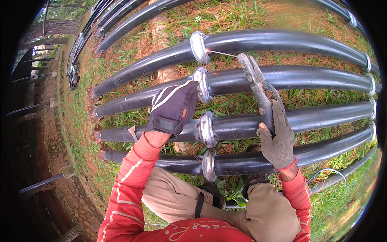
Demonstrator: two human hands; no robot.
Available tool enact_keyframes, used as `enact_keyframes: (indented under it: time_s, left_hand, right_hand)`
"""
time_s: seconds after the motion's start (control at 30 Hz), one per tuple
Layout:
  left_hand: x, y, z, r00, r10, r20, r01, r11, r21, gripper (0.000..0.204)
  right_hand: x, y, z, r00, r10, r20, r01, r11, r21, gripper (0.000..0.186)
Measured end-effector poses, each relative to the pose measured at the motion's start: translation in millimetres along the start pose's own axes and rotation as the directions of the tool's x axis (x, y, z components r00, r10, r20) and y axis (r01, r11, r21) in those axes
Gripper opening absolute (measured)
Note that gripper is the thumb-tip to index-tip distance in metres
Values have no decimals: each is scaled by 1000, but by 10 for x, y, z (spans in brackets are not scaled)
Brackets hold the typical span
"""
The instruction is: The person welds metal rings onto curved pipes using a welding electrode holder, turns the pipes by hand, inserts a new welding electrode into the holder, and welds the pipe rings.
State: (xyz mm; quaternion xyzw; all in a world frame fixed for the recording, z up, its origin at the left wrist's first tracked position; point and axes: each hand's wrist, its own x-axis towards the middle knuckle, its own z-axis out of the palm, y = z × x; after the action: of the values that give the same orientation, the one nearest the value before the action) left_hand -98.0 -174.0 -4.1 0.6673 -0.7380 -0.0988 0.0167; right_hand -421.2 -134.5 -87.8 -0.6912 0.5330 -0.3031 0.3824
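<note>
My right hand (278,141), in a grey knit glove, grips a worn welding electrode holder (256,86). A thin welding rod (223,53) runs left from its jaws. The rod's tip glows orange against a silvery ring (198,47) around the farthest black pipe (258,41). My left hand (173,107), in a dark glove with white stripes, is over the second pipe (274,78). Its curled fingers are beside that pipe's ring (202,84); what they hold, if anything, is hidden.
Two nearer black pipes (258,163) with similar rings (208,129) lie between me and the second pipe. Rusty plates (96,133) cap their left ends. A log (161,30) lies crosswise underneath. More pipes (129,24) are at the far left; a pale blue cable (328,169) lies at right.
</note>
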Motion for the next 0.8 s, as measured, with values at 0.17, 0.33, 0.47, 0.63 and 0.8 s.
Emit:
enact_keyframes:
  time_s: [0.17,0.33,0.47,0.63,0.8]
  left_hand:
    - [-13,-54,58,999,36,-29,-36,999,5,35]
    - [-3,-25,36,1000,28,-15,-27,999,23,35]
    - [-4,-43,51,999,22,-23,-21,1000,12,35]
    - [-14,44,-49,998,-57,17,56,998,22,33]
    - [-82,-152,90,983,-32,-181,-19,961,-276,28]
  right_hand:
    - [0,28,40,993,-96,-65,93,994,-52,72]
    - [12,12,7,997,-71,-22,69,995,-70,71]
    - [18,75,37,984,-171,-58,163,980,-113,71]
    - [31,10,43,1000,-25,7,26,998,-61,72]
    - [-19,77,-20,997,49,-59,-39,988,153,76]
